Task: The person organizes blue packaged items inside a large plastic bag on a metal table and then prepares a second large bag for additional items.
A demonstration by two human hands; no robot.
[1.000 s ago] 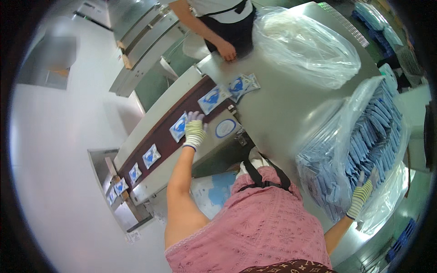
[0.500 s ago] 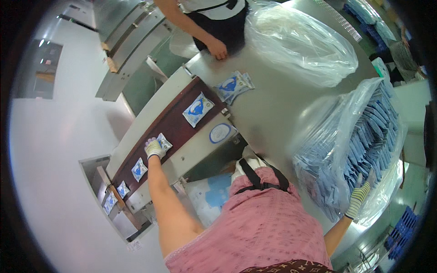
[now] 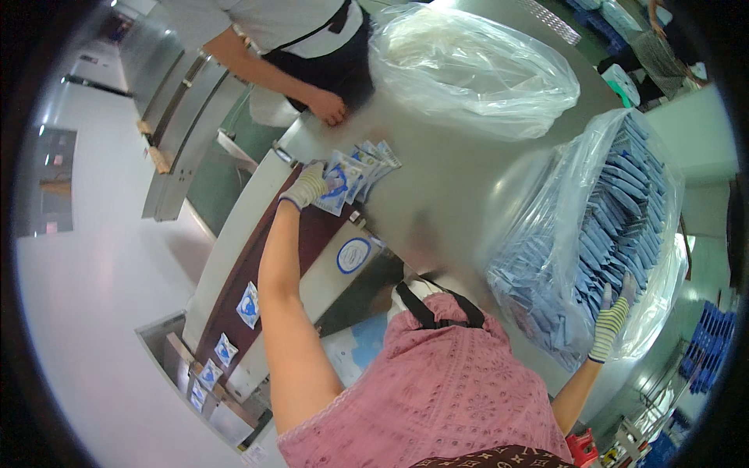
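Note:
My left hand (image 3: pixel 306 187), in a striped glove, reaches over the upper end of a dark red conveyor belt (image 3: pixel 306 238). Its fingers are closed on the edge of a small white-and-blue packet (image 3: pixel 335 184). That packet overlaps several similar packets (image 3: pixel 379 162) fanned out on the metal table. On the right, my right hand (image 3: pixel 611 320), gloved the same way, rests with fingers stretched apart against the near end of a large clear plastic bag (image 3: pixel 538 234). Tightly lined rows of blue packets (image 3: pixel 620 210) fill that bag.
More packets lie spaced along the belt, one of them (image 3: pixel 248 305) beside my left forearm. Across the metal table (image 3: pixel 445 183) stands another person, a closed hand (image 3: pixel 328 108) at the table edge. A second clear bag (image 3: pixel 476 70) lies at the back.
My left hand has moved up the belt to its table end, and the packets there are now more numerous. My right hand stays at the bag. The whole view has shifted slightly.

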